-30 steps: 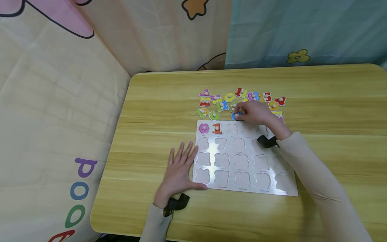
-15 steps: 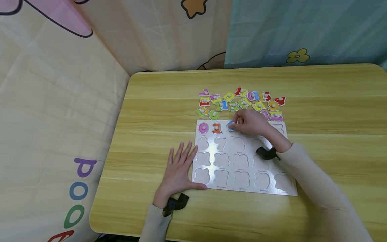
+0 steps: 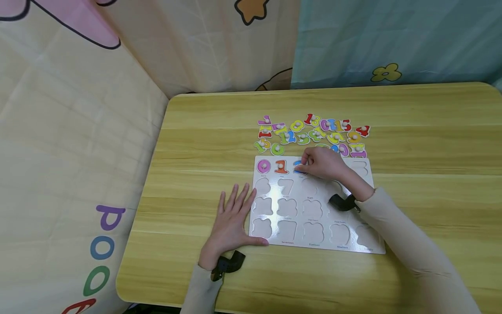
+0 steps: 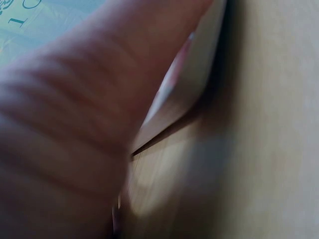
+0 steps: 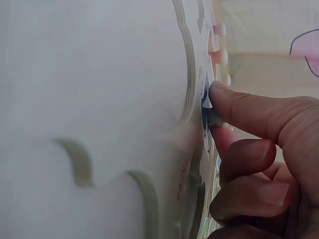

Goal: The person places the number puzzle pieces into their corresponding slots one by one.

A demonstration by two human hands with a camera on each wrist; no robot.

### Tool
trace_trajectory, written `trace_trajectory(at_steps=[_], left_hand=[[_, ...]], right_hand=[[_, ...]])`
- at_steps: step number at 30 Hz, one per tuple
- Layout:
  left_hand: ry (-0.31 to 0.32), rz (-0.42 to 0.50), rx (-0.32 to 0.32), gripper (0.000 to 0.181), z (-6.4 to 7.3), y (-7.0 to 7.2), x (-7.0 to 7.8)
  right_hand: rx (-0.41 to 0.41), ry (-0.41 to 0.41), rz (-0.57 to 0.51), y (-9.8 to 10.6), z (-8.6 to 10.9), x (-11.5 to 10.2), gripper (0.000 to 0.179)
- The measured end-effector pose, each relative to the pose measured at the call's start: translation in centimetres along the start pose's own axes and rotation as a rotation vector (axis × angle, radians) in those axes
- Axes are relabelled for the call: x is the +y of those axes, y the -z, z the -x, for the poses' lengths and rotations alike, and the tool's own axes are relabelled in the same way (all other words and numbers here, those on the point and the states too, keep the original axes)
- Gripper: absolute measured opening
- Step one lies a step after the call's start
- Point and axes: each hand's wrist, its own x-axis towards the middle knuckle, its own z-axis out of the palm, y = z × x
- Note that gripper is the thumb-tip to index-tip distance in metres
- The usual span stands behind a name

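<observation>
My right hand [image 3: 323,163] pinches the knob of a blue number 2 puzzle piece [image 3: 297,164] between thumb and forefinger. That piece lies at the third recess in the top row of the white number puzzle board [image 3: 296,187]; whether it sits fully flush I cannot tell. In the right wrist view the thumb [image 5: 249,107] meets the knob and the other fingers are curled. A purple 0 [image 3: 264,166] and an orange 1 [image 3: 281,166] occupy the first two recesses. My left hand [image 3: 231,224] rests with spread fingers at the board's left edge, its thumb along the lower corner.
Several loose knobbed number pieces [image 3: 303,138] lie in a crowded band just behind the board. The wooden table [image 3: 196,183] extends around it, with patterned curtains [image 3: 219,48] beyond the far and left edges. A black wrist mount [image 3: 342,202] hangs over the board.
My right hand has brought the blue 2 from the loose pieces toward me and left, down onto the board's third recess. The left hand has stayed in place.
</observation>
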Motion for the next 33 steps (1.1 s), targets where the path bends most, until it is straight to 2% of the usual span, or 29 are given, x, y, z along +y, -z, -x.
trace_trajectory(at_steps=[22,28,30,33], left_hand=[[0.005,0.0,0.005,0.132,0.1,0.1,0.0],[-0.004,-0.007,0.002,0.131,0.1,0.1,0.0],[-0.007,-0.009,0.003,0.131,0.1,0.1,-0.1],[-0.008,-0.007,0.003,0.131,0.1,0.0,-0.1]], right_hand=[[-0.065,-0.032,0.017,0.4,0.1,-0.8,0.031],[-0.116,-0.058,0.009,1.2,-0.9,-0.2,0.038],[-0.095,-0.073,-0.008,1.7,-1.5,0.1,0.04],[-0.012,-0.086,-0.037,2.3,-2.6,0.6,0.037]])
